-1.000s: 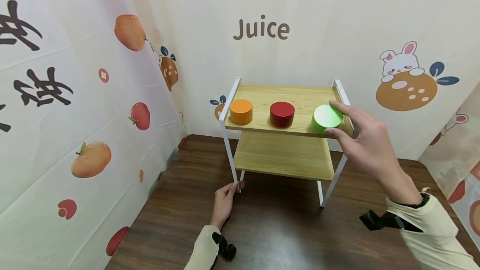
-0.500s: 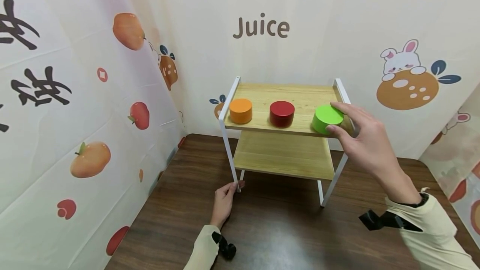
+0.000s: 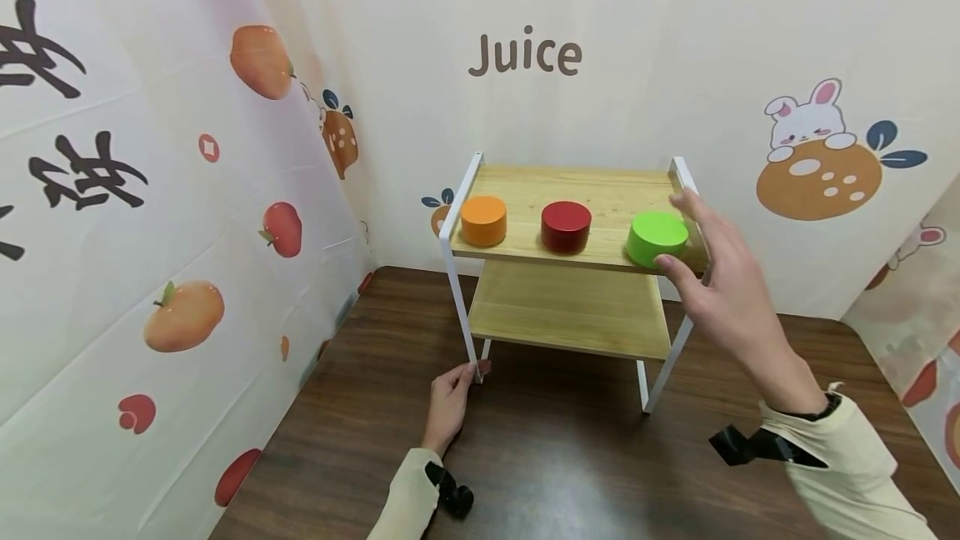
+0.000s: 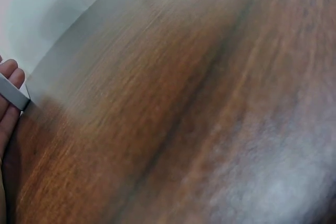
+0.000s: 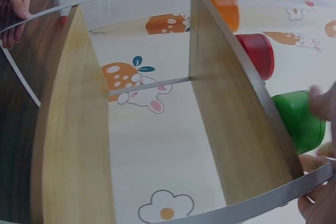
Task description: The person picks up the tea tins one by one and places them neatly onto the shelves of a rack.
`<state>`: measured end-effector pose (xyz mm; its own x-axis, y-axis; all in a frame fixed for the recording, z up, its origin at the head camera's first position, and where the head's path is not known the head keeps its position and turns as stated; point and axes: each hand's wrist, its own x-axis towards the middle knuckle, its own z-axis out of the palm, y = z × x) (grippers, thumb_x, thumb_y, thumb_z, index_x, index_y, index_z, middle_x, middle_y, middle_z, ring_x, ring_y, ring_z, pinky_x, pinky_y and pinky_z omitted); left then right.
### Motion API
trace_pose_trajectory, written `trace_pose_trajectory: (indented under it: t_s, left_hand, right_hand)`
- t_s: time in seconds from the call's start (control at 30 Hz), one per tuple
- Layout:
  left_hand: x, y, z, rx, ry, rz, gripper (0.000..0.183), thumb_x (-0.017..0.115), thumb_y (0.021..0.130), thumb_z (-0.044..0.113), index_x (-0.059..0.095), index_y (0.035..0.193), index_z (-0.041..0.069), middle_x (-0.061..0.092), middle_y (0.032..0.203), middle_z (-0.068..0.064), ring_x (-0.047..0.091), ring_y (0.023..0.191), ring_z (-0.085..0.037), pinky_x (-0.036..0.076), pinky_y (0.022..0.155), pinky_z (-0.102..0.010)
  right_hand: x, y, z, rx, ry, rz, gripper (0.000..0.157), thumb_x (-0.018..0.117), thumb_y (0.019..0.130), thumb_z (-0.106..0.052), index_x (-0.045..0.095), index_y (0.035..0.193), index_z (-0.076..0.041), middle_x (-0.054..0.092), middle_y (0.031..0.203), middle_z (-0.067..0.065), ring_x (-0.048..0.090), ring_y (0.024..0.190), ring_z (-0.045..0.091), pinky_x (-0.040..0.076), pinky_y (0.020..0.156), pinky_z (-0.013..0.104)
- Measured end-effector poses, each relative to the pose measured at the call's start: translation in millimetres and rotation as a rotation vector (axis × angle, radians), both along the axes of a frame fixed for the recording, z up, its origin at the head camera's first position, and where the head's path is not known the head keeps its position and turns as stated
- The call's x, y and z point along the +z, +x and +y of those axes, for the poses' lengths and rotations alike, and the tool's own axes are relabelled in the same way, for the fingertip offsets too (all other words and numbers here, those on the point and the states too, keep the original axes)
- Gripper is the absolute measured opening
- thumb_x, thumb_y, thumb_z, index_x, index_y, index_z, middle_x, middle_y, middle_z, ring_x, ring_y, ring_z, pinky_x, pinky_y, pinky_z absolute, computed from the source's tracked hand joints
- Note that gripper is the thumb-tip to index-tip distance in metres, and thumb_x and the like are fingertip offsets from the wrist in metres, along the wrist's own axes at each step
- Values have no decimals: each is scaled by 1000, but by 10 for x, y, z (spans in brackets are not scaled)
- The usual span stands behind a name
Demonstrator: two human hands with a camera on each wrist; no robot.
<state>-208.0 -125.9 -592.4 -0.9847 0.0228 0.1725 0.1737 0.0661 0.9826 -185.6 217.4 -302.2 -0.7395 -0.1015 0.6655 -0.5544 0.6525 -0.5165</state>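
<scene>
A two-tier wooden shelf [image 3: 570,308] with a white frame stands on the dark table. Its front left leg [image 3: 460,307] is pinched low down by my left hand [image 3: 447,405]; the left wrist view catches only a few fingers [image 4: 17,77] beside the white leg. On the top board sit an orange cylinder [image 3: 483,222], a red cylinder [image 3: 566,228] and a green cylinder [image 3: 656,240] in a row. My right hand [image 3: 726,298] is spread at the green cylinder's right side. Its index finger is off the cylinder; the thumb is at its lower edge, contact unclear.
The white frame's right side rail [image 3: 684,173] rises beside my right hand. A printed cloth [image 3: 615,90] hangs behind the shelf, and another covers the left side. Dark wood table [image 3: 555,457] extends in front.
My right index finger has lifted off the green cylinder and the hand has opened wider, shifting slightly right. The green cylinder stays on the top board. My left hand keeps its place.
</scene>
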Motion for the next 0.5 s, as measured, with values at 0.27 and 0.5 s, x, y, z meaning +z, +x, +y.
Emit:
trace_pose_trajectory:
  t_s: [0.27, 0.5]
  left_hand:
    - [240, 113, -53, -36, -6, -9, 35, 48, 103, 22, 68, 118, -2, 69, 116, -15, 63, 114, -27, 50, 97, -37]
    - [339, 159, -97, -142, -126, -13, 43, 48, 104, 18, 45, 144, 5, 47, 145, -17, 44, 134, -31, 40, 101, -18]
  right_hand:
    - [-360, 142, -2, 39, -60, 47, 88, 69, 88, -10, 15, 157, -18, 15, 163, 3, 15, 149, 22, 12, 120, 38]
    - [-766, 452, 69, 30, -31, 29, 93, 67, 87, -3, 6, 157, -11, 8, 164, 8, 10, 150, 25, 8, 120, 25]
